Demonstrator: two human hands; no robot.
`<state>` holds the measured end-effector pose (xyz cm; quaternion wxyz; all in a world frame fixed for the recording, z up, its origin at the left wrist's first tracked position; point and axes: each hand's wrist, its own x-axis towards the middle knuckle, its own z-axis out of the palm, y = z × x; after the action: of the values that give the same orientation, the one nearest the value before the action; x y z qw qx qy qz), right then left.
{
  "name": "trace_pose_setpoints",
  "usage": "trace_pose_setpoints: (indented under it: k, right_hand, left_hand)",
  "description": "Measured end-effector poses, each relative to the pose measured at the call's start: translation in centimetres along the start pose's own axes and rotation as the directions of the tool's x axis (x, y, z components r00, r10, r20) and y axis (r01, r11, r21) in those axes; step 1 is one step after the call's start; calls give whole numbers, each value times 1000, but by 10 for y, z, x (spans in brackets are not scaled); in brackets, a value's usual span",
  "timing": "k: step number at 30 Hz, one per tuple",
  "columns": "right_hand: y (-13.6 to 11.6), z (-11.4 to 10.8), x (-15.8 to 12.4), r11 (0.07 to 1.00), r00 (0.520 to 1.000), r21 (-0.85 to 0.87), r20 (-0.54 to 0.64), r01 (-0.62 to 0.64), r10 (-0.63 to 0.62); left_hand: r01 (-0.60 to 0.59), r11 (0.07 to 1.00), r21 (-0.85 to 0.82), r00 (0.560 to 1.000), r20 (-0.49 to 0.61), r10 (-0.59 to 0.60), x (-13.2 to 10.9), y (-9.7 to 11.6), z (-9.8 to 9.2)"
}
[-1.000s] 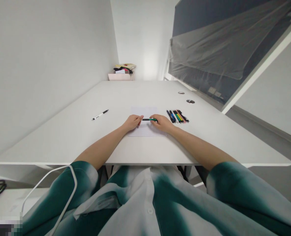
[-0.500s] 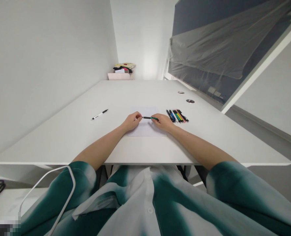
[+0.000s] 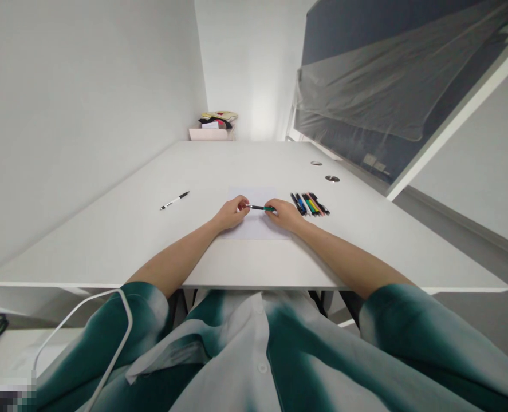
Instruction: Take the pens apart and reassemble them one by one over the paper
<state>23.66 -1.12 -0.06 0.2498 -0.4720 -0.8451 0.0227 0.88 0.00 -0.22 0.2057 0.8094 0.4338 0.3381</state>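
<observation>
Above a sheet of white paper point(image 3: 257, 228), a slim green pen point(image 3: 261, 208) with a black tip is held level, pinched at each end by the curled fingers of the left hand point(image 3: 232, 213) and the right hand point(image 3: 284, 215).

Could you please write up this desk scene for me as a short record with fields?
Left hand: pinches one end of a green pen
Right hand: pinches the other end of the green pen
Under the hands: white sheet of paper
Right of the sheet: row of coloured pens, side by side
Left of the sheet: black-and-white pen, lying alone
Surface: white table
Far end: pale pink box with papers on top
</observation>
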Motion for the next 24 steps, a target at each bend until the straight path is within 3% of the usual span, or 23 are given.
trace_pose_setpoints:
  k: [4,15,24]
  right_hand:
    - [1,0,0,1000,1000,4,-2,1,-1]
    - [4,5,2,1000,1000,22,-11,11,-11]
    - [2,2,2,1000,1000,7,24,-8,8]
  left_hand:
    - [-35,999,2,999,9,35,0,-1,0]
    - [3,992,128,998,57,-11,1,1,0]
    - [-66,996,68,998,-5,67,-1,2,5]
